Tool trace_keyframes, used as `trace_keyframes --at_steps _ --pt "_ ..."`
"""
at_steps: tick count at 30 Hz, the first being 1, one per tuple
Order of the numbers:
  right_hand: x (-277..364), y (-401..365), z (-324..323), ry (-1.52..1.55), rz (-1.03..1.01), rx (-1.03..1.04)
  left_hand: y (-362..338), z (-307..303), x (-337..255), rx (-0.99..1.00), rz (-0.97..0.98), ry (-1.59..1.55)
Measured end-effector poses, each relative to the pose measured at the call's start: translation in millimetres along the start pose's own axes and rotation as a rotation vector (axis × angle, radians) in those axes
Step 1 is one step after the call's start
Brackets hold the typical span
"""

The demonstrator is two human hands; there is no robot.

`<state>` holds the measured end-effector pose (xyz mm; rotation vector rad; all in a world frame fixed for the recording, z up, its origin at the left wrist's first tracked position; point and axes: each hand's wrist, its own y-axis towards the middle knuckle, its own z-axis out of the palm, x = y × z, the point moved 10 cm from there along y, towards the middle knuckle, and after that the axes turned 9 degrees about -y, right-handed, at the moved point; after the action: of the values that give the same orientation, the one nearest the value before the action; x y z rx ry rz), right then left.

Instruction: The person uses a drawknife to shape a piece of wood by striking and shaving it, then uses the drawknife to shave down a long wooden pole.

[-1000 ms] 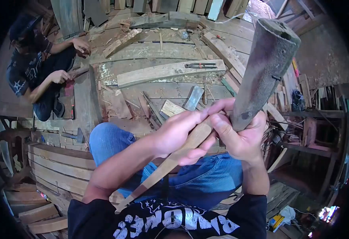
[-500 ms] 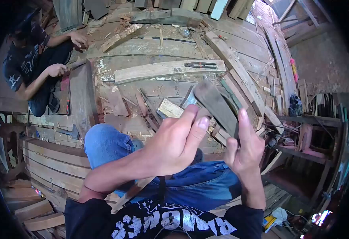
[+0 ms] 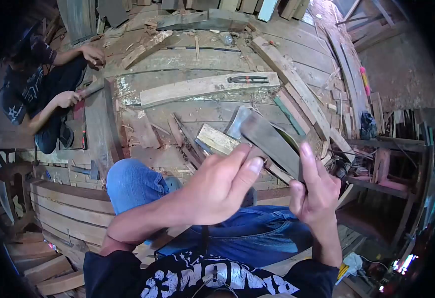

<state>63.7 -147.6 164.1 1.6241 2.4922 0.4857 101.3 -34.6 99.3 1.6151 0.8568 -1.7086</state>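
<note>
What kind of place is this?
Probably a woodworking shop: planks litter the wooden floor, pliers lie on a board, and the right hand grips a worn tool.

Left hand (image 3: 220,191) with fingers stretched forward, right hand (image 3: 317,193) upright beside it, bare forearms converging

We're reading just one line of print here: big white block letters across the chest of the black T-shirt (image 3: 197,280) at the bottom of the view. We're seeing them upside down. The middle is coming through as "ROWN", while both ends are staying unclear. Up at the left, the crouching person's dark shirt (image 3: 26,92) is showing white print too small for us to read.
</note>
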Motion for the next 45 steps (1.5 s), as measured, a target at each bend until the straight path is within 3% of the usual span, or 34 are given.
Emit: trace_keyframes --at_steps 2,5,10,12,15,17,20,22,26,28,31,34,38,40,42,45 --pt "-5 -13 -5 0.055 0.003 -0.18 -4 16 20 0.198 -0.301 -0.429" --pt "-2 -13 -8 -0.008 0.031 -0.123 -4 25 19 0.243 -0.293 -0.627" --pt "6 -5 -12 -0.047 0.038 -0.114 -9 28 20 0.249 -0.33 -0.589" --pt "10 -2 -18 -0.022 -0.005 -0.126 -7 28 12 0.247 -0.226 -0.538" --pt "3 -12 -18 0.036 -0.005 -0.223 -6 18 8 0.256 -0.319 -0.621" --pt "7 -4 -17 0.029 -0.016 -0.182 -16 29 16 0.291 -0.406 -0.688" --pt "11 0 -21 -0.009 -0.051 -0.186 -8 26 9 0.235 -0.309 -0.655" --pt "1 -14 -16 0.049 0.02 -0.181 -6 20 10 0.249 -0.361 -0.684" --pt "10 11 -22 -0.007 0.01 -0.064 -6 40 19 0.281 -0.38 -0.564" --pt "10 3 -24 0.001 0.024 -0.043 -3 27 11 0.245 -0.259 -0.453" --pt "3 -4 -20 -0.024 0.095 -0.013 -1 28 21 0.208 -0.241 -0.403" --pt "7 12 -20 -0.024 0.006 -0.039 -2 31 14 0.228 -0.285 -0.382" --pt "0 -7 -15 0.052 0.031 -0.123 -10 24 19 0.325 -0.41 -0.688" --pt "8 4 -22 -0.012 -0.037 -0.188 -11 38 18 0.402 -0.477 -1.0" --pt "7 2 -19 -0.039 -0.051 -0.133 -11 36 15 0.402 -0.441 -1.009" --pt "3 -10 -18 0.06 -0.027 -0.264 -17 40 21 0.477 -0.537 -1.012"
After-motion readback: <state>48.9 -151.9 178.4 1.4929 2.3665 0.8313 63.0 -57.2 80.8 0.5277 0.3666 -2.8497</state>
